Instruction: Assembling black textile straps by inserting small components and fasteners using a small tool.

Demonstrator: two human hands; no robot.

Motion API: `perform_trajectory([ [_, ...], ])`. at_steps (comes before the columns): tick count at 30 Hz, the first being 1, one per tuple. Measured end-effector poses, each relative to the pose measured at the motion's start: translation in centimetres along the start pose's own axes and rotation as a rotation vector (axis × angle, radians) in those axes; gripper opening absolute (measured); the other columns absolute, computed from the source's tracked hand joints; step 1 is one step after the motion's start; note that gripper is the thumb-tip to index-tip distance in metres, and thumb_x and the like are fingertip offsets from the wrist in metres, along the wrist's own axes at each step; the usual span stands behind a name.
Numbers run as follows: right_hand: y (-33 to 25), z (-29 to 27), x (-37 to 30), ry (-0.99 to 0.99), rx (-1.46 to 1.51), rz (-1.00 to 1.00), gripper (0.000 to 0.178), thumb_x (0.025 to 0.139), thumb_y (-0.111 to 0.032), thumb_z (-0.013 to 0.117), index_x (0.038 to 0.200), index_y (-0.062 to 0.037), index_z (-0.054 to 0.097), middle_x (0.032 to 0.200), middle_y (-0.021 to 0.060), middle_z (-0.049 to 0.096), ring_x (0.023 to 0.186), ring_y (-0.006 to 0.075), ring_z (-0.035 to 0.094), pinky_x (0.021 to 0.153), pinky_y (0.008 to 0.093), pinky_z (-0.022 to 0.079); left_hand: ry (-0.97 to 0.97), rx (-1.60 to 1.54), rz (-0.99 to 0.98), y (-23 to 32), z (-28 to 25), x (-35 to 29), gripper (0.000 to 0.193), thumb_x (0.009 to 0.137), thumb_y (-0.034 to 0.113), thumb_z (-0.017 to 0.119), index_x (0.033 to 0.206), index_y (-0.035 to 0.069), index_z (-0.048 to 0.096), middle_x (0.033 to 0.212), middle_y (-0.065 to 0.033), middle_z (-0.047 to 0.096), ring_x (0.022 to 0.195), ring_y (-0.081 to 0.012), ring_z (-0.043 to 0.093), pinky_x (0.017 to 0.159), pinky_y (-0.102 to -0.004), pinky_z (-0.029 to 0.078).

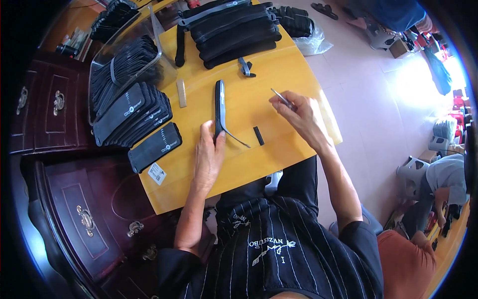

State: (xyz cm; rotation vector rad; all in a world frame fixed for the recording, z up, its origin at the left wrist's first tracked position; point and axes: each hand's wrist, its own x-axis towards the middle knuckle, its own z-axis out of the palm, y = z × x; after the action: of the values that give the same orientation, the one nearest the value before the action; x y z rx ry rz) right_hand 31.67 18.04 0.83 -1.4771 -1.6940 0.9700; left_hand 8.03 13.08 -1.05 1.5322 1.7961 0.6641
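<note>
My left hand (207, 155) is closed around the lower end of a folded black fabric strap (219, 107) with a grey strip along its side. A thin grey tail curves from the strap's lower end toward the right. Above the table's right part, my right hand (304, 117) grips a slim silver metal tool (280, 95), its narrow tip pointing up and left. My fingers cover the rest of the tool, so its kind does not show. Between my hands a short black strip (258, 135) lies on the yellow table (239, 167).
Stacks of black straps (234, 37) lie at the far side, near a small grey-and-black loop (246, 67). At left are a clear bin (159, 37), printed black sleeves (155, 147), a short ruler (182, 93) and a white label (157, 173). Another person (406, 256) is at right.
</note>
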Motion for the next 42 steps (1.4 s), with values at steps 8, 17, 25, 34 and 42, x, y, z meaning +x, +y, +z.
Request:
perform_trajectory([
  [8, 1.3, 1.8, 7.5, 0.103, -0.233, -0.167, 0.023, 0.083, -0.019, 0.065, 0.101, -0.0055, 0.064, 0.091, 0.0123, 0.063, 0.083, 0.0287, 0.064, 0.072, 0.0368, 0.05, 0.032, 0.091, 0.19, 0.2, -0.2, 1.2, 0.035, 0.087, 0.007, 0.056, 0.118, -0.002, 0.045, 0.099, -0.0217, 0.056, 0.092, -0.0377, 0.056, 0.08, -0.043, 0.045],
  [17, 1.6, 4.9, 10.0, 0.116, -0.351, -0.177, 0.039, 0.077, -0.026, 0.071, 0.108, -0.0059, 0.06, 0.099, 0.012, 0.062, 0.089, 0.0295, 0.064, 0.073, 0.039, 0.051, 0.092, 0.109, 0.332, 3.2, -0.9, 5.8, 0.04, 0.084, 0.004, 0.056, 0.123, -0.001, 0.044, 0.102, -0.0194, 0.052, 0.094, -0.0353, 0.053, 0.085, -0.0428, 0.044],
  [25, 1.5, 4.0, 10.2, 0.19, -0.173, -0.046, 0.026, 0.078, -0.015, 0.062, 0.099, -0.0023, 0.061, 0.095, 0.0147, 0.064, 0.084, 0.0324, 0.064, 0.074, 0.0392, 0.05, 0.342, 0.562, 0.772, 7.9, -0.4, 14.3, 0.059, 0.073, 0.004, 0.071, 0.127, 0.004, 0.048, 0.137, -0.0156, 0.038, 0.132, -0.0361, 0.029, 0.108, -0.045, 0.029],
  [34, 3.7, 3.7, 10.5, 0.258, -0.205, -0.127, 0.02, 0.075, -0.018, 0.07, 0.093, -0.0096, 0.065, 0.087, 0.0097, 0.06, 0.083, 0.0309, 0.062, 0.07, 0.0395, 0.049, 0.176, 0.918, 1.043, 10.1, 3.3, 21.1, 0.105, 0.057, 0.021, 0.084, 0.144, 0.02, 0.027, 0.149, -0.0106, 0.022, 0.138, -0.0293, 0.022, 0.11, -0.0466, 0.023],
  [42, 5.7, 3.4, 11.3, 0.408, -0.237, -0.054, 0.018, 0.074, -0.02, 0.071, 0.088, -0.0095, 0.064, 0.086, 0.0088, 0.061, 0.08, 0.0306, 0.062, 0.068, 0.0401, 0.049, -0.039, 0.908, 1.211, 14.5, 3.5, 24.1, 0.095, 0.06, 0.015, 0.082, 0.142, 0.026, 0.033, 0.145, -0.0078, 0.03, 0.134, -0.0295, 0.029, 0.108, -0.0457, 0.028],
])
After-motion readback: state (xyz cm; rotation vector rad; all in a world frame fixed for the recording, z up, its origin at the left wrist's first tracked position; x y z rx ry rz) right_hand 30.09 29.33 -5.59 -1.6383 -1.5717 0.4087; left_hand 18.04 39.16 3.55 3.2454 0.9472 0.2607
